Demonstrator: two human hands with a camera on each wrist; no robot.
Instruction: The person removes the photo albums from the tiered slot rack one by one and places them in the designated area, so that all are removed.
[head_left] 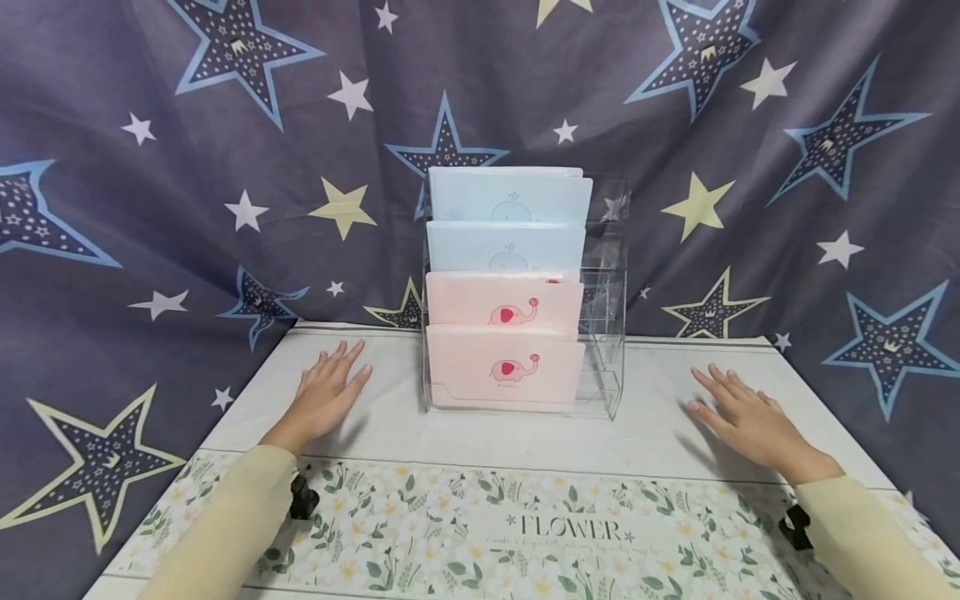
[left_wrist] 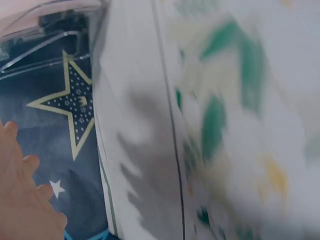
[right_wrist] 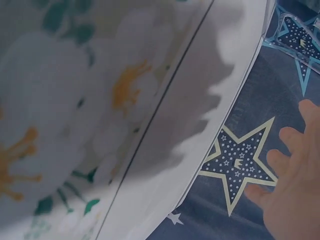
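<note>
A clear acrylic tiered rack (head_left: 611,333) stands at the back middle of the table. In its two upper tiers sit light blue folders (head_left: 465,200) with a whale-like drawing; the two lower tiers hold pink folders (head_left: 457,367) with a red elephant. To the left of the rack my left hand (head_left: 326,396) hovers over the table, fingers extended and nothing in it. My right hand (head_left: 750,421) is to the right of the rack, likewise palm down with straight fingers and holding nothing. Each hand casts a shadow on the cloth, and its fingers show in its own wrist view.
White cloth with a floral band (head_left: 420,533) marked FLOWER covers the table. Behind and at both sides hangs a dark curtain (head_left: 525,75) with stars, close behind the rack. A black strap mount (head_left: 303,498) sits on the left wrist, another (head_left: 797,527) on the right.
</note>
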